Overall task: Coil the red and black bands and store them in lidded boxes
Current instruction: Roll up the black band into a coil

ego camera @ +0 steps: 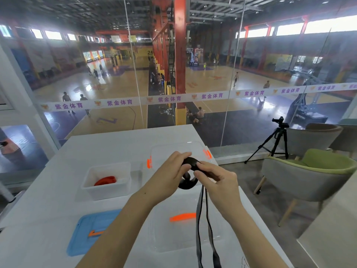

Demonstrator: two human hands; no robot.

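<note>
Black band point(190, 167) half coiled, held above white table point(58, 190), tail hanging toward 6 o'clock. Left hand point(170, 175) and right hand point(216, 178) fingers clamped on it. At 9 o'clock, red band point(105, 180) coiled inside open box point(106, 190).

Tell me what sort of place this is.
Probably a glass-walled viewing room above an indoor basketball hall. Through the glass wall lie wooden courts with a hoop. Inside stand a white table and armchairs.
</note>
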